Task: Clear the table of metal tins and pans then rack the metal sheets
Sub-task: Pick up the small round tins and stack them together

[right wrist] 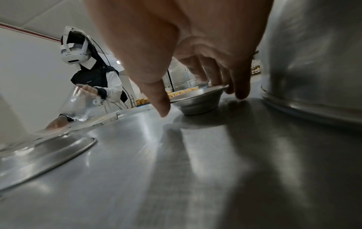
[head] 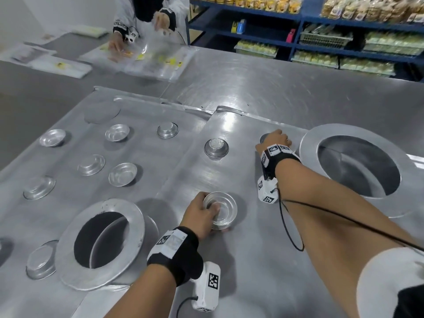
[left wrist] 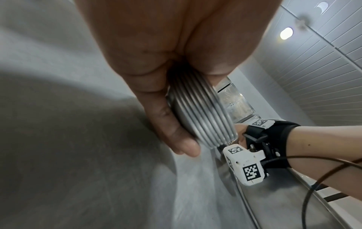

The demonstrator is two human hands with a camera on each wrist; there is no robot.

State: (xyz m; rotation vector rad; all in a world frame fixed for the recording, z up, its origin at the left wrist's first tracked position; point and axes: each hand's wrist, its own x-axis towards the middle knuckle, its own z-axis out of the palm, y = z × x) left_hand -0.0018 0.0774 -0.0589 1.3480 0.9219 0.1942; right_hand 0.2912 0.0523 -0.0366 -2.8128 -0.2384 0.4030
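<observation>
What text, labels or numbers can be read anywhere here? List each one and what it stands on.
No readable words or numbers.
Wrist camera markers: black-and-white square codes, no letters.
Wristband tags: the same kind of code.
Shelf packets: any print too small and blurred.
Sheets on the far table: yellow marks, too blurred to read.

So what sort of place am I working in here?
Probably a bakery's production room: small round metal tins spread over flat metal sheets, large metal ring pans, and blue shelves stacked with bagged baked goods.
</observation>
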